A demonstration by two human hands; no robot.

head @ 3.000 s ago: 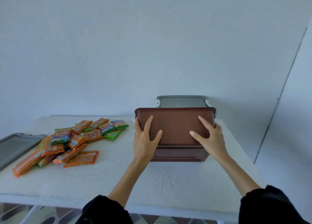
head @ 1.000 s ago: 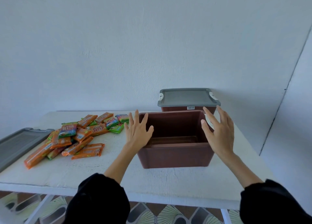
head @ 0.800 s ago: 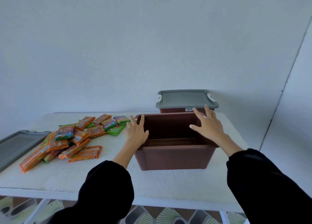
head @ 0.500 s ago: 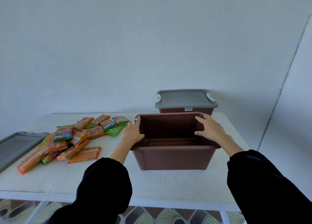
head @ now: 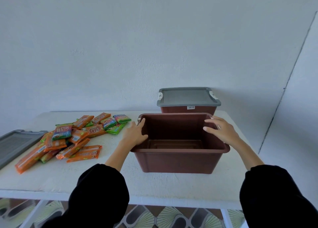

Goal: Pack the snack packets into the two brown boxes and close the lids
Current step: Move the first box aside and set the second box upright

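Open brown box [head: 179, 160]: rectangular plastic tub, upright on the white table's right half, lidless, interior bare. Second brown box [head: 188, 109]: just behind the first against the wall, closed under a grey lid [head: 187, 97] with white latches. Loose grey lid [head: 15, 143]: flat at the table's left edge. Snack packets [head: 68, 138]: heap of orange and green wrappers, overlapping, lying between the loose lid and the open box.
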